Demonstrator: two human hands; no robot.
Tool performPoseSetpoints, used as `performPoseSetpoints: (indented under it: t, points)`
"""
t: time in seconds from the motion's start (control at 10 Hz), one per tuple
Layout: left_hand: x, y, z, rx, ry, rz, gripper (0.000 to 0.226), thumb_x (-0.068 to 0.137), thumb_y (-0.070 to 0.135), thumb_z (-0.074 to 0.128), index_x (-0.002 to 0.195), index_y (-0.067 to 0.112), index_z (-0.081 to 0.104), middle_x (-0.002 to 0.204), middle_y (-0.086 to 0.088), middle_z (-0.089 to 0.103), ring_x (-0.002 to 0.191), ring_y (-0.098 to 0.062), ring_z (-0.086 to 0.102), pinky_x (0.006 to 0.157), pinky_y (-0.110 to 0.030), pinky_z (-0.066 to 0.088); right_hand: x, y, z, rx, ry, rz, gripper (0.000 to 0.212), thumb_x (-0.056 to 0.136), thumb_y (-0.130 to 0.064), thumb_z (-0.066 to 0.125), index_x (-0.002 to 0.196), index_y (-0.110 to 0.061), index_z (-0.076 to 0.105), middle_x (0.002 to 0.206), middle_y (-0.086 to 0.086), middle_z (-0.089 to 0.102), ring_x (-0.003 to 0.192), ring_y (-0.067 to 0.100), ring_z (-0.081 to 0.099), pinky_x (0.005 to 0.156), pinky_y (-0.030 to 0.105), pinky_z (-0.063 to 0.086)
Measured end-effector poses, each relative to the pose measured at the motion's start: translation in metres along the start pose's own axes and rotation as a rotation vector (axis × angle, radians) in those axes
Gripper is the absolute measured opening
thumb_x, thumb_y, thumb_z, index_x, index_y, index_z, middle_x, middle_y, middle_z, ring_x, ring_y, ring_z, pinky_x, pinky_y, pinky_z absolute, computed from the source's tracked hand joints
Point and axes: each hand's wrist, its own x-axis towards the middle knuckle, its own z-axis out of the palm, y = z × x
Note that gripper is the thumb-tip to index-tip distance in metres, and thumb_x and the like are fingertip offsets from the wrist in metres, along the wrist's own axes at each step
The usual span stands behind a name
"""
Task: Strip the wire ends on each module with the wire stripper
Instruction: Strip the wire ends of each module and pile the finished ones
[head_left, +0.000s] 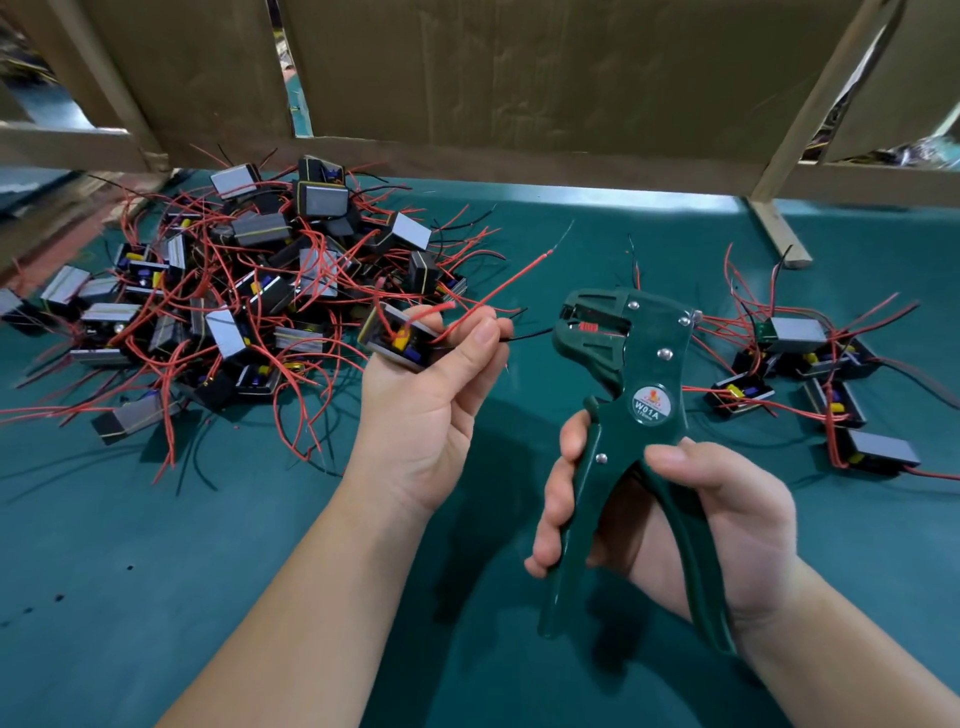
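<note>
The left hand (421, 415) closes its grip on one module (397, 340), just left of the wire stripper (634, 374), and pinches the black wire (524, 335) toward the stripper's mouth. The right hand (701, 519) grips the stripper's handles. The wire tip should enter straight and deep enough before any full squeeze.

Teal-covered desk (156, 545) carries a large tangled heap of black box-shaped modules with red and black wires (270, 270), left; a smaller group (810, 358) lies right.
</note>
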Motion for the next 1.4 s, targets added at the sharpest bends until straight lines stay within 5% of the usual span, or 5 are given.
performPoseSetpoints:
  t: [0.3, 1.4]
  points:
    - [0.0009, 0.0127, -0.0030, 0.072, -0.068, 0.100, 0.028, 0.063, -0.002, 0.062, 0.078, 0.017, 0.048, 0.067, 0.000, 0.071, 0.065, -0.011, 0.071, 0.057, -0.016, 0.053, -0.0017, -0.0019, -0.0015, -0.110, 0.031, 0.022, 0.038, 0.066, -0.029, 0.080, 0.094, -0.007, 0.065, 0.079, 0.023, 0.063, 0.071, 0.041, 0.063, 0.073, 0.054, 0.051]
    - [-0.0003, 0.0127, -0.0040, 0.072, -0.100, 0.050, 0.030, 0.064, -0.001, 0.062, 0.082, 0.019, 0.047, 0.068, 0.001, 0.071, 0.065, -0.011, 0.070, 0.056, -0.015, 0.053, -0.0012, 0.0001, -0.0060, -0.148, 0.033, 0.007, 0.039, 0.068, -0.028, 0.080, 0.094, -0.005, 0.064, 0.078, 0.024, 0.062, 0.069, 0.041, 0.063, 0.070, 0.050, 0.051]
